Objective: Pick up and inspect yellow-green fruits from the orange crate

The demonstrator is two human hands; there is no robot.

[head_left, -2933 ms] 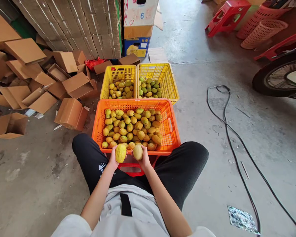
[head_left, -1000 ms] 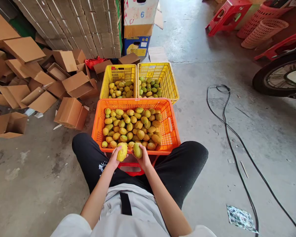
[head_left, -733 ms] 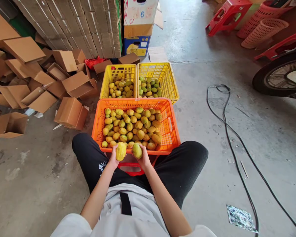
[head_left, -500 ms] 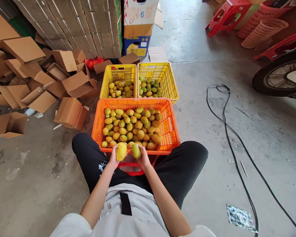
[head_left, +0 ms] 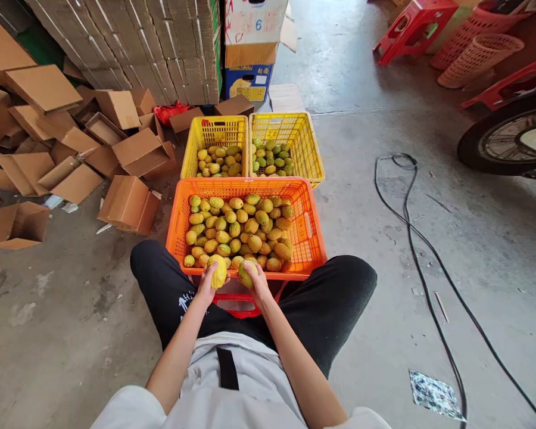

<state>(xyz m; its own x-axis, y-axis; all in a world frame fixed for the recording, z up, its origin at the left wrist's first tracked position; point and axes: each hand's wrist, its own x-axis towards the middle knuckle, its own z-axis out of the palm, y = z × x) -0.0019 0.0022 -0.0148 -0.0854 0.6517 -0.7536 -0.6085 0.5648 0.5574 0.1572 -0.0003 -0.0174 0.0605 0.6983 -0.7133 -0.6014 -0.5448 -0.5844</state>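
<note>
My left hand (head_left: 208,281) is closed around a bright yellow, ribbed oval fruit (head_left: 218,271). In my right hand (head_left: 259,282) is a greener, smoother oval fruit (head_left: 247,274), partly covered by the thumb and fingers. Both fruits are held side by side, slightly apart, over the near rim of an orange plastic crate (head_left: 315,256). Many similar yellow-green fruits (head_left: 234,229) fill that crate, with some bare mesh showing at its right. Against its far side stand a left yellow crate (head_left: 196,134) and a right yellow crate (head_left: 306,143), each holding more fruit; the right one's look greener.
Open cardboard boxes (head_left: 138,152) lie heaped at the left, before stacked flat cardboard (head_left: 161,53). To the right, a black cable (head_left: 408,217) snakes over the floor near a wheel (head_left: 504,140). Red stools (head_left: 413,30) and pink baskets (head_left: 477,59) are farther back.
Both fruits have turned a little in my hands, and my thumbs now reach farther over them. The crates and their contents look the same.
</note>
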